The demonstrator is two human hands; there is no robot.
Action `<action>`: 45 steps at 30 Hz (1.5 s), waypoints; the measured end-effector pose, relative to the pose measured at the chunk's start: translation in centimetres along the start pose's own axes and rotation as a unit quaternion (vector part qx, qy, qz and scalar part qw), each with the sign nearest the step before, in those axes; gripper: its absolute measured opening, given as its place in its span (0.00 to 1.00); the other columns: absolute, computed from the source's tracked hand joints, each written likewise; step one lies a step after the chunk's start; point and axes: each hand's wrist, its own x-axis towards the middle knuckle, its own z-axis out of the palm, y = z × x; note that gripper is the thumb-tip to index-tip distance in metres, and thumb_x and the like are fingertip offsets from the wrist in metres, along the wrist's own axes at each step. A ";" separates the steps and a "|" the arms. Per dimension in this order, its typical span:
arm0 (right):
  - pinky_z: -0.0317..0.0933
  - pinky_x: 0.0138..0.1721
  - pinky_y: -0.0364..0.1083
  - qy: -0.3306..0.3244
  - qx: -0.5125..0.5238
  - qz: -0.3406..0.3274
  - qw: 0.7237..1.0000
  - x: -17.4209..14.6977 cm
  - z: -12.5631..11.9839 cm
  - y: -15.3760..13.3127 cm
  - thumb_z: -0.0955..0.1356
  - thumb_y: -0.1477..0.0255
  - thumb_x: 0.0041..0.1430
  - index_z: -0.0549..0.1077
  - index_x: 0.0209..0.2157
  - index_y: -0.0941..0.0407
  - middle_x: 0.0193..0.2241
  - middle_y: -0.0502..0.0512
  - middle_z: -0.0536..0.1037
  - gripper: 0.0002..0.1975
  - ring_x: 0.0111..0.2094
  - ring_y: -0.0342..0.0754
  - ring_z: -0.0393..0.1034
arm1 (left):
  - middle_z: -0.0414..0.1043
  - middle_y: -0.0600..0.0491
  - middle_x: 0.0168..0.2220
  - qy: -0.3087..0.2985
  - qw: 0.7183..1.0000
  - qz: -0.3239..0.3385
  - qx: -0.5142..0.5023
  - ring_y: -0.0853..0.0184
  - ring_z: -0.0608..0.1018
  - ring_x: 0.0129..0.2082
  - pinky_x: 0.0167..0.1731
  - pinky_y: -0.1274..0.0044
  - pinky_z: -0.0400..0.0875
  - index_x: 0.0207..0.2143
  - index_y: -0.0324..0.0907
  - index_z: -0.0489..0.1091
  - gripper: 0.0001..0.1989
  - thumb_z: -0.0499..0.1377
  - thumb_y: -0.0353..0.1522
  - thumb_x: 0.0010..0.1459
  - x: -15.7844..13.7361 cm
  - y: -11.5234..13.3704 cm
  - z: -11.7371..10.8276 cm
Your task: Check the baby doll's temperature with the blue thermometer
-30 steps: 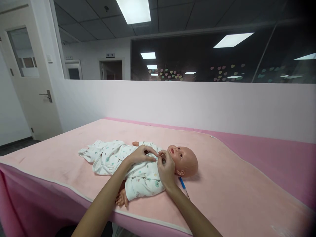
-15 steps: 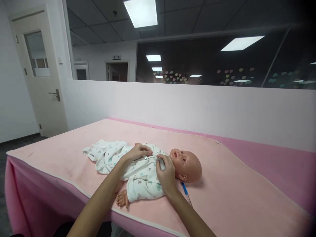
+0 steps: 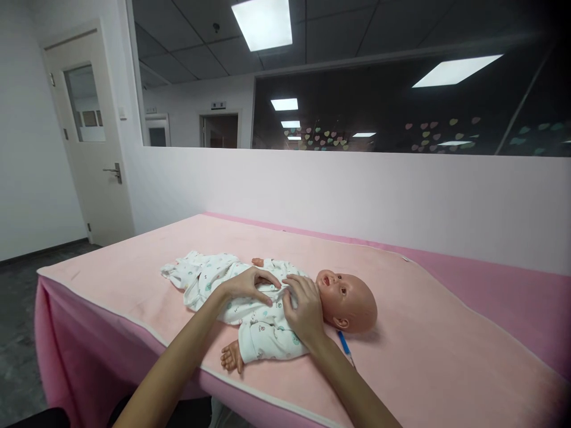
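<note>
A bald baby doll (image 3: 350, 302) lies on its back, head to the right, in a white baby romper (image 3: 270, 342) with small coloured prints. My left hand (image 3: 250, 284) rests over the middle of the romper front, its thumb and fingers apart around the front opening. Up by the doll's chest and neck, my right hand (image 3: 307, 309) has curled fingers and thumb on the cloth, seeming to pinch the romper's edge. A small round snap shows faintly between the hands. The fingertips partly hide the cloth there.
A pink padded mat (image 3: 437, 356) covers the table, with its edge close to my forearms. A thin blue-ended object (image 3: 343, 343) lies by the doll's neck, partly under my right arm. Behind stands a white wall (image 3: 357, 190) with a window; a door (image 3: 87, 142) is at left.
My left hand's thumb and fingers have spread apart and shifted slightly toward the near side of the romper. The right hand stays at the chest. The view has turned slightly left.
</note>
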 end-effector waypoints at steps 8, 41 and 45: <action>0.50 0.36 0.46 -0.107 -0.002 0.018 0.994 1.9 1.0 0.1 0.62 0.77 0.49 0.64 0.23 0.57 0.25 0.50 0.67 0.04 0.31 0.44 0.58 | 0.71 0.46 0.39 0.108 0.993 -0.015 -0.034 0.65 0.72 0.42 0.45 0.73 0.66 0.32 0.36 0.73 0.15 0.65 0.33 0.40 -0.1 -0.7 0.1; 0.55 0.37 0.45 -0.068 0.089 0.057 0.992 1.2 1.3 0.5 0.61 0.73 0.54 0.67 0.26 0.56 0.27 0.52 0.71 0.06 0.33 0.46 0.62 | 0.70 0.46 0.41 0.090 0.996 -0.012 -0.005 0.65 0.70 0.42 0.42 0.75 0.65 0.33 0.39 0.74 0.13 0.63 0.36 0.43 -0.1 -0.8 -0.2; 0.55 0.36 0.45 -0.062 0.080 0.056 0.993 1.2 1.3 0.4 0.61 0.74 0.53 0.66 0.26 0.56 0.26 0.52 0.70 0.05 0.32 0.46 0.62 | 0.69 0.47 0.42 0.084 0.996 -0.019 0.031 0.65 0.70 0.42 0.41 0.76 0.65 0.33 0.41 0.74 0.14 0.63 0.37 0.43 -0.1 -0.7 -0.1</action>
